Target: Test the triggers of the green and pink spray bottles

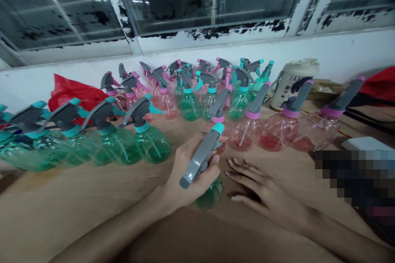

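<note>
My left hand (188, 172) is wrapped round a green spray bottle (210, 195) with a grey trigger head and teal nozzle, held just above the wooden table (77, 197). My right hand (262, 191) rests flat beside it on the table, fingers stretched out, holding nothing. A row of green spray bottles (148, 139) stands to the left. To the right, a row of pink spray bottles (271, 131) with grey and pink heads lines up.
Several more green and pink spray bottles (191, 94) crowd the back of the table under the window wall. A red plastic bag (72, 90) lies at the back left. A white lidded jug (293, 82) stands at the back right, near a white box (364, 144).
</note>
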A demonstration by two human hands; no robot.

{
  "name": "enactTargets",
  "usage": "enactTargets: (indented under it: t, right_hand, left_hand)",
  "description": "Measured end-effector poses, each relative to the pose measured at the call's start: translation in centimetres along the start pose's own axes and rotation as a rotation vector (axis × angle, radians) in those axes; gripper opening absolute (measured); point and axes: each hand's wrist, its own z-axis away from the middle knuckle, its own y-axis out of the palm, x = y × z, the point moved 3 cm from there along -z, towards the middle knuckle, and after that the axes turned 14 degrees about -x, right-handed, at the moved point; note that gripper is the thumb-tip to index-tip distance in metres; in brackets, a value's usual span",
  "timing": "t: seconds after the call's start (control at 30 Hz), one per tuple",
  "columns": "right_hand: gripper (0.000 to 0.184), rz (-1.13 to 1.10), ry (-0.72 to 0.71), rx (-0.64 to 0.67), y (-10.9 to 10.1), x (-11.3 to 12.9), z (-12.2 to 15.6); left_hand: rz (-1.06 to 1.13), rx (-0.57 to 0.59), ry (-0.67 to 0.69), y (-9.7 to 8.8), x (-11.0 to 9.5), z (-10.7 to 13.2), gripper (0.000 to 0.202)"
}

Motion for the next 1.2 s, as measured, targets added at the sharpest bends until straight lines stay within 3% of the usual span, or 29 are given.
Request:
enactTargets:
  t: [0.57,1.03,1.2]
  right_hand:
    - [0.049,0.012,0.007,0.014,0.5,-0.3,0.2]
    - [0.059,-0.061,0.054,0.007,0.2,0.0,-0.1]
    - [0.074,-0.204,0.125,-0.102,-0.7,2.5,-1.6]
  left_hand:
    - [-0.021,0.051,0.092,-0.6,-0.8,-0.6,0.012]
    - [-0.176,0.003,0.008,-0.5,0.1,1.1,0.041]
    - [-0.174,-0.136,0.008,-1.1,-0.2,2.4,0.061]
